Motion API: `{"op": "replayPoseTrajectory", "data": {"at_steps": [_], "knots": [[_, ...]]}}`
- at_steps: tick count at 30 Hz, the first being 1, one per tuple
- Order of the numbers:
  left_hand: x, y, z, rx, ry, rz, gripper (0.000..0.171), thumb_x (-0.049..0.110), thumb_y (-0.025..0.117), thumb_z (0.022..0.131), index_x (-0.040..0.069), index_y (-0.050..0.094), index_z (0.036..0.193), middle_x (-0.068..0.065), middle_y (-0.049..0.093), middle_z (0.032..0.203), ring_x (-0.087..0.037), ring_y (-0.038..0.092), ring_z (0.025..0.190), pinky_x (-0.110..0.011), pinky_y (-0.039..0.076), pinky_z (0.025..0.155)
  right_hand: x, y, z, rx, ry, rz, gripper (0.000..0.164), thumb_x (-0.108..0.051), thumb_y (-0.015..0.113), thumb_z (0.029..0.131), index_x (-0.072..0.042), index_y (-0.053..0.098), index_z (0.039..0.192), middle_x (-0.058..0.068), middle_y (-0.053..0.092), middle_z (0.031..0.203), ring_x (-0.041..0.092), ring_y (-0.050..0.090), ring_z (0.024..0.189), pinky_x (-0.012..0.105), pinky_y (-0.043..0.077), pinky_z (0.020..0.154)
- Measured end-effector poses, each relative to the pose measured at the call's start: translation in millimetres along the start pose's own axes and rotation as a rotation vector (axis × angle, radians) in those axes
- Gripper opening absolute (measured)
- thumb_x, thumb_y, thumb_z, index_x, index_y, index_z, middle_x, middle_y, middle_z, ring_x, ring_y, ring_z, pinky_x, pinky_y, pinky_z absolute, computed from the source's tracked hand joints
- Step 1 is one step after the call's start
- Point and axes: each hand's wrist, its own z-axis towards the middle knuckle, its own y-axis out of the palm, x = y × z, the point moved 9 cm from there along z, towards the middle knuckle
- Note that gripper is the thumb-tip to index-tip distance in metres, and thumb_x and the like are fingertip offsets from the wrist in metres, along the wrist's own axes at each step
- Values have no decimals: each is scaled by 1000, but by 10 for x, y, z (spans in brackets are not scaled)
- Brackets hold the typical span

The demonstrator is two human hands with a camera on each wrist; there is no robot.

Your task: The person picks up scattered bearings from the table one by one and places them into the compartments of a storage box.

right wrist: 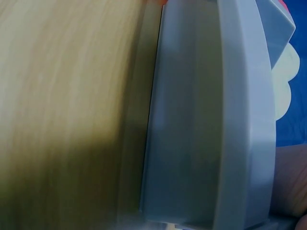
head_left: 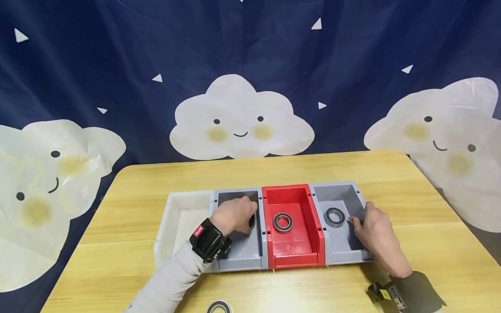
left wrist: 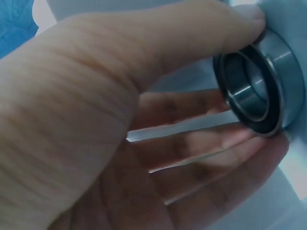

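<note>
My left hand (head_left: pixel 236 214) reaches into the dark-floored grey bin (head_left: pixel 243 263), second from the left. Its thumb and fingers pinch a ball bearing (left wrist: pixel 274 103) with a black seal and shiny steel rim, tilted on edge near the bin's surface. In the head view most of that bearing is hidden by the hand. My right hand (head_left: pixel 376 232) is at the right wall of the rightmost grey bin (head_left: pixel 349 256), gripping it with the thumb on the inner side. Another bearing (head_left: pixel 335 225) lies flat in this bin, left of the thumb.
Between the grey bins stands a red bin (head_left: pixel 295 247) with a bearing (head_left: pixel 275 223) lying in it. A white bin (head_left: pixel 186 223) ends the row at left. One more bearing (head_left: pixel 218 303) lies on the wooden table (head_left: pixel 305 292) near the front. A dark blue curtain (head_left: pixel 246 37) hangs behind.
</note>
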Motion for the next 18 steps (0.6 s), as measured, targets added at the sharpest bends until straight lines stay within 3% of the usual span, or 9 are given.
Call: {"op": "replayPoseTrajectory", "data": {"at_steps": [7,14,18], "knots": [[52,-166,-241,54,-4,35,37,29,88,81,13,67,107,-4,67,106,-16,65,86,-39,59,78,8,34,4,-21,9,-7,34,-7,67,90,18,47,101,35,59,86,48,64,76,56,54,66],[132,-499,-710,134,69,-19,43,28,85,84,12,68,120,-6,67,111,-16,64,92,-35,58,82,30,21,4,-21,6,-7,34,-8,67,90,17,47,99,34,58,84,47,63,74,57,52,66],[136,-564,-1003,176,102,1,39,28,84,85,13,70,119,-4,66,104,-13,60,84,-30,57,72,26,26,8,-23,8,-10,35,-9,67,90,18,47,100,35,58,84,48,63,75,58,52,66]]}}
